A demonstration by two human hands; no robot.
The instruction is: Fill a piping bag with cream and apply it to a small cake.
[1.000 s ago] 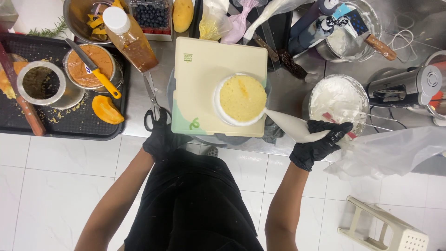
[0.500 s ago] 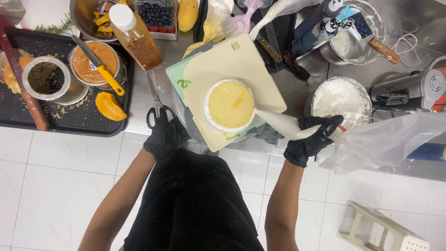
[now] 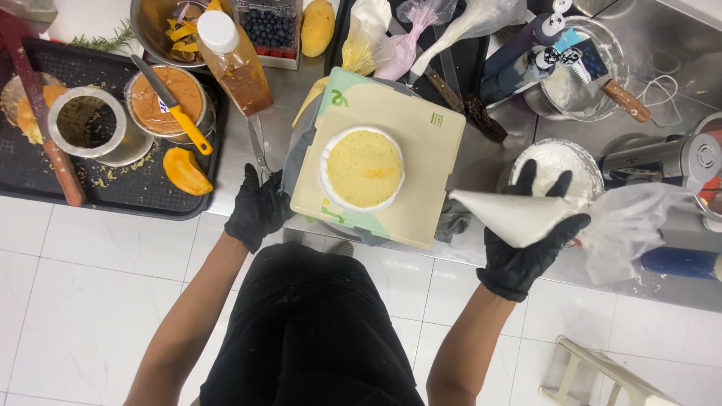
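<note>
The piping bag point(image 3: 519, 216), white and cone-shaped, lies across the palm of the right hand point(image 3: 526, 248), its tip pointing toward 9 o'clock at the cake; the fingers curl under it, so that grip is closed on the bag. The round cake point(image 3: 363, 168), yellow on top with a white rim, sits centred on a beige square board point(image 3: 421, 143) on the steel counter point(image 3: 481, 162). The left hand point(image 3: 258, 209), gloved in black, rests at the board's 8 o'clock edge; I cannot tell whether its fingers clamp anything.

In my judgement, the bag's loose clear tail at 3 o'clock could slip, and a squeeze there might push cream out the back. The board overhangs the counter edge and could tip if pressed.

At 12 o'clock stands a clear box of blueberries point(image 3: 271, 26); at 11 o'clock, a white-capped bottle of amber liquid point(image 3: 235, 64).
</note>
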